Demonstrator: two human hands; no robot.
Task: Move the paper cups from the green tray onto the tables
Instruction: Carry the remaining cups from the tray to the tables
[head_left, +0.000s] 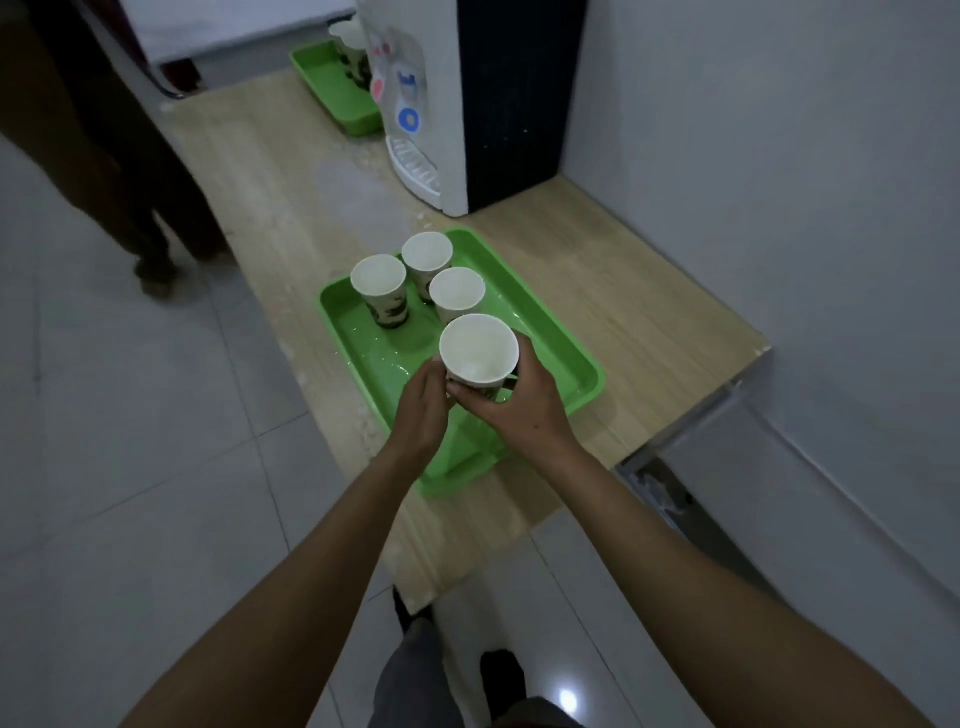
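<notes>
A green tray (566, 343) lies on a light wooden table (639, 306). Three white paper cups stand upright at its far end: one at the left (379, 286), one at the back (427, 257), one at the right (457, 293). A fourth paper cup (479, 351) is above the tray's near half. My right hand (519, 408) grips its lower body from the right and below. My left hand (423, 408) touches its left side with curled fingers. The cup's base is hidden by my fingers.
A water dispenser (447, 104) stands at the back of the table against the grey wall. Behind it a second green tray (327, 88) holds more cups. A wet patch lies before the dispenser. A person's legs (135, 171) stand on the tiled floor at left.
</notes>
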